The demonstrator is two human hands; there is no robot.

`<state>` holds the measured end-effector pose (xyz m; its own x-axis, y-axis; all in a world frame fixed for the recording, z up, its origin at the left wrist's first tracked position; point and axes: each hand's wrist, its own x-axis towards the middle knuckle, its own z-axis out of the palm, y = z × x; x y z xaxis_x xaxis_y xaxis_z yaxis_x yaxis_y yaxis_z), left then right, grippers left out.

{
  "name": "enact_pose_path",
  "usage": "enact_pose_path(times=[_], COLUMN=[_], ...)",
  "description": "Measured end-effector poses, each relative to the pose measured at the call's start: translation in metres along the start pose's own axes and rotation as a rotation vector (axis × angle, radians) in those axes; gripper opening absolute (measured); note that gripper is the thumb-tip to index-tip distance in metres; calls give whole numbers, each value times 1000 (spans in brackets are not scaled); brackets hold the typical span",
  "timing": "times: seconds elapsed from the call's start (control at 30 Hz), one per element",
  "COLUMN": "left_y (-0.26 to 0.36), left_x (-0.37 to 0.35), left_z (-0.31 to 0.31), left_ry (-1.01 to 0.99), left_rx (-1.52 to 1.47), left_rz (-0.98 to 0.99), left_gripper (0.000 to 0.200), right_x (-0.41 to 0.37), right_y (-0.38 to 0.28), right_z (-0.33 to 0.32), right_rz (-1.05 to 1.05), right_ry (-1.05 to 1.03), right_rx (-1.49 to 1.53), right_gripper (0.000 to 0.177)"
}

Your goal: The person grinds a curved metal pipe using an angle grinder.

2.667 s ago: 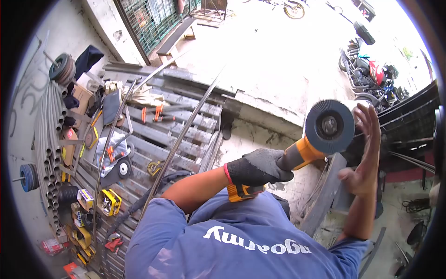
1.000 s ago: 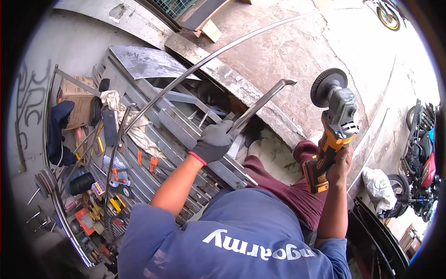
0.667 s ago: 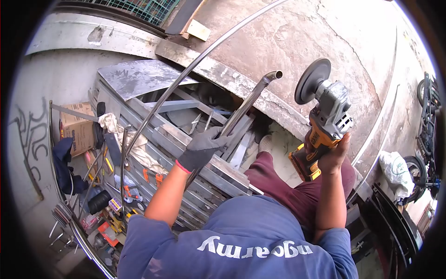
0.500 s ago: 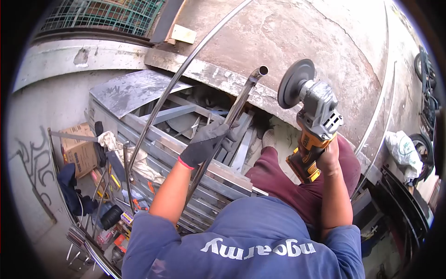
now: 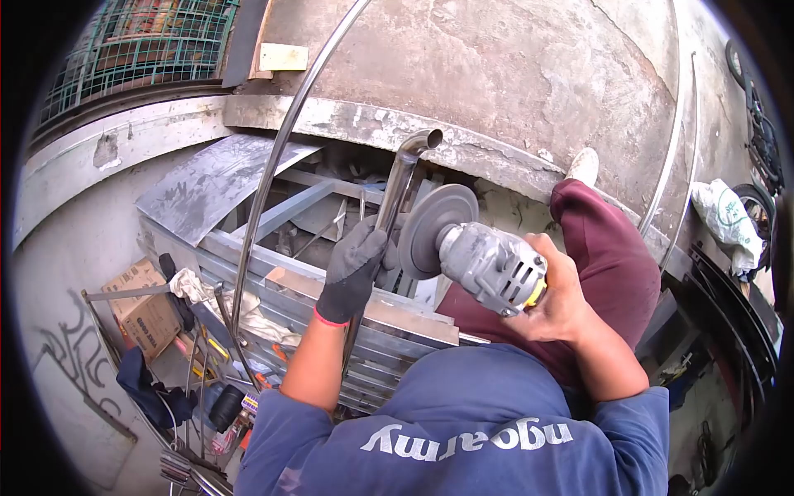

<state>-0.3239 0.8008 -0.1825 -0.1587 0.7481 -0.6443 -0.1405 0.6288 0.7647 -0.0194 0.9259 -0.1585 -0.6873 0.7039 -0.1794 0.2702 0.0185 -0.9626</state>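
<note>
The gloved left hand (image 5: 354, 266) wraps its fingers round the bent pipe (image 5: 403, 174) above the metal rack (image 5: 240, 252). The right hand (image 5: 556, 296) grips the grinder (image 5: 488, 264) with closed fingers, its disc just beside the pipe.

The bent steel tube (image 5: 399, 175) is shining smooth and fairly glossy. The left hand (image 5: 352, 266) gripping it is wearing a matt dark knit glove. The angle grinder (image 5: 490, 266) in the bare right hand (image 5: 559, 291) is showing a dull grey cast-metal head and a matt, gritty-looking disc (image 5: 430, 231). The metal sheet (image 5: 217, 175) is looking scuffed, and the concrete floor (image 5: 496, 74) is looking rough and stained.
</note>
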Motion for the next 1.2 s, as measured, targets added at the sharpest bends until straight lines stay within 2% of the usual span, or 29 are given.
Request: enact_pose_path(times=[0.13, 0.23, 0.33, 0.43, 0.5, 0.63, 0.77, 0.83, 0.9, 0.97, 1.0, 1.07, 1.13, 1.2], left_y=[0, -2, -1, -5, -8, -28, -39, -40, -41, -36, -27, -27, -36, -40], left_x=[-7, -11, -14, -17, -19, -22, -22, -21, -13, -17, -28, -34, -35, -36], left_z=[-5, -4, -5, 0, 3, 5, 16, 19, 19, 19, 20, 14, -2, -9], left_ry=[-20, -91, -129, -31, -22, -4, 47, 89, 126, 173, 197, 228, 235, 245], left_rx=[135, -49, -33, 33, 47, 15, 442, 649, 771, 715, 595, 568, 767, 801], left_rz=[57, -105, -171, -220, -166, 10, 277, 489, 679, 527, 283, 122, 281, 347], left_gripper=[46, 45, 46, 47, 46, 39, 36, 37, 28, 34, 39, 46, 49, 35], right_x=[2, 3, 1, 1, 0, 4, 6, 8, 7, 7, 9, 14, 17, 20], right_y=[8, 13, 9, 8, 12, 11, 14, 13, 15, 17, 18, 21, 24, 27], right_z=[7, 12, 12, 15, 20, 21, 23, 22, 21, 22, 22, 20, 22, 27], right_rz=[8, 4, 51, 64, 15, 69, 142, 114, 100, 97, 90, 80, 52, 40], right_ry=[-17, -20, -44, -36, -7, 9, 22, 22, 17, 6, -5, -22, -29, -50], right_rx=[-6, -8, -23, -19, -41, -46, -22, -32, -38, -36, -30, -19, -66, -82], right_gripper=[61, 62, 65, 67, 67, 62, 50, 47, 45, 44, 44, 45, 47, 50])
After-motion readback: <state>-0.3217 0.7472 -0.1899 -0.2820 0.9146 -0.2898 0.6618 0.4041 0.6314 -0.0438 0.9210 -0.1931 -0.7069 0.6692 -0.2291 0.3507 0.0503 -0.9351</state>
